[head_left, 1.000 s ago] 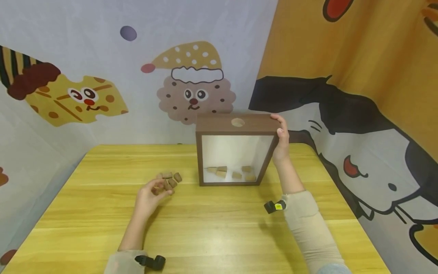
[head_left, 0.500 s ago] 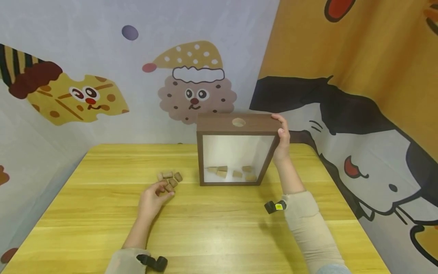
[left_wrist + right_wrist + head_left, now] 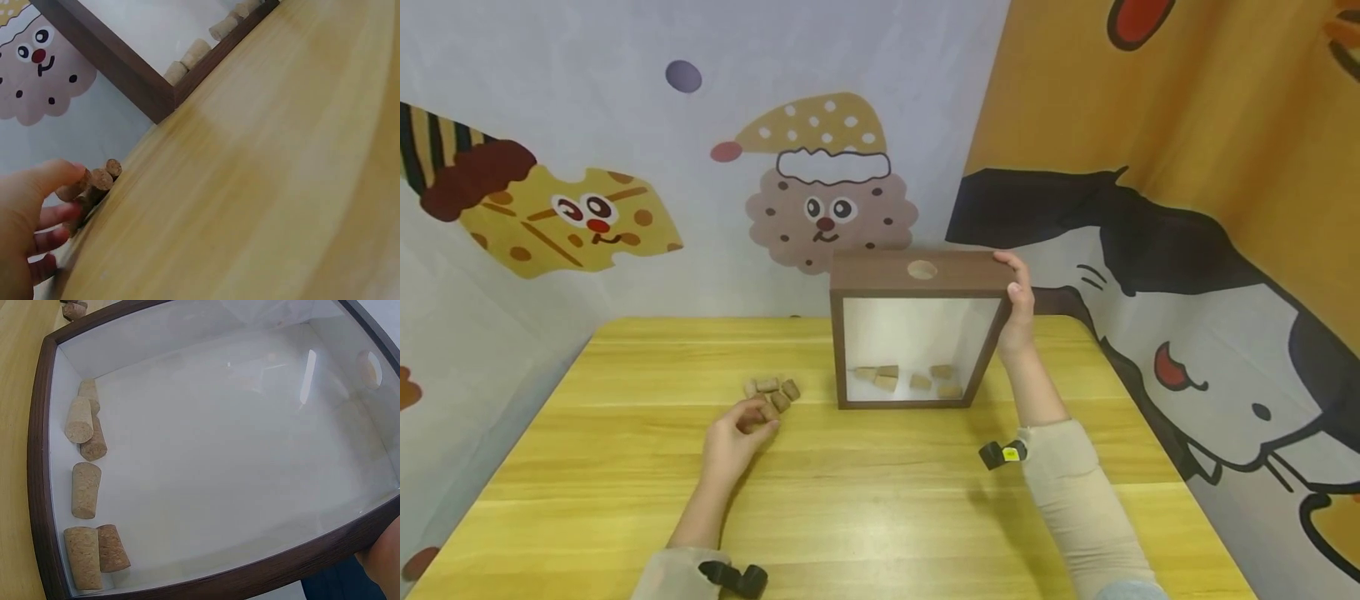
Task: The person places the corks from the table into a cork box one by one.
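the left hand [image 3: 735,439] rests on the tabletop [image 3: 865,517], its fingers curled around a cork [image 3: 767,412] at the near edge of a small pile of corks [image 3: 771,389]. the pile lies just left of a dark wooden frame box [image 3: 917,329] that stands upright on the tabletop. the right hand [image 3: 1018,308] grips the box's upper right corner, thumb on the front edge. the box has a round hole [image 3: 922,269] in its top, and several more corks [image 3: 84,481] lie along its bottom behind the clear front.
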`<state>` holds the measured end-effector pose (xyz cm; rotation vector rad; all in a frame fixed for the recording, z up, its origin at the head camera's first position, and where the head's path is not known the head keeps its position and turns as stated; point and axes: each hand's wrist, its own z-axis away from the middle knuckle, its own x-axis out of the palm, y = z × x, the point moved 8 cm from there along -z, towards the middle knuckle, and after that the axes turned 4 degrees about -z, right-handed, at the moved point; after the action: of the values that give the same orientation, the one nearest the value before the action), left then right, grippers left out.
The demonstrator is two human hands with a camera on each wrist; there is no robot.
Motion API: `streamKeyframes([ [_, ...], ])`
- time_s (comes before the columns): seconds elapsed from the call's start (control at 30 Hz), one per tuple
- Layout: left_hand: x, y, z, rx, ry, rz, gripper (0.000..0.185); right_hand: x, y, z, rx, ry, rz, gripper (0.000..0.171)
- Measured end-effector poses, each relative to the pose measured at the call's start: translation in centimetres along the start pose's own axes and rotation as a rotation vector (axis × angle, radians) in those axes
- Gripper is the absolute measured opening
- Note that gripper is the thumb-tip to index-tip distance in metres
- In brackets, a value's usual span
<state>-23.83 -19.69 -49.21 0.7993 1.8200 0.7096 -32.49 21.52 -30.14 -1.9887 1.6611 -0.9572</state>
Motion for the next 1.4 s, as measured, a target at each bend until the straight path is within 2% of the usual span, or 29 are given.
streamKeyframes([
  [0.13,-0.6,0.9,0.0,0.044,0.014,0.057,0.033,0.1,0.0,0.1,-0.001,-0.002,0.002,0.052],
  [0.37,-1.7,3.2,-0.2,0.101,0.067,0.079,0.035,0.0,0.1,0.0,-0.005,0.001,0.015,0.049],
  [0.6,-2.8,5.7,-0.3,0.1,0.072,0.123,0.035,-0.2,0.1,0.0,-0.009,0.004,-0.002,0.05],
  [0.7,-3.3,7.6,-0.5,0.115,0.064,0.14,0.035,-0.1,0.0,0.0,-0.007,0.0,0.002,0.053],
  [0.9,-5.1,14.0,-0.7,0.118,0.054,0.184,0.031,-0.1,0.0,0.0,-0.007,-0.009,0.008,0.052],
  [1.0,-5.7,16.5,-1.0,0.143,0.061,0.217,0.03,0.0,0.0,-0.1,-0.009,-0.012,0.006,0.052],
  [1.23,-5.4,19.2,-3.0,0.285,0.074,0.262,0.033,-0.1,0.1,-0.1,-0.012,0.002,0.02,0.058],
  [1.4,-5.2,22.3,-4.4,0.386,0.049,0.266,0.032,-0.1,0.1,0.0,-0.003,0.002,0.008,0.06],
])
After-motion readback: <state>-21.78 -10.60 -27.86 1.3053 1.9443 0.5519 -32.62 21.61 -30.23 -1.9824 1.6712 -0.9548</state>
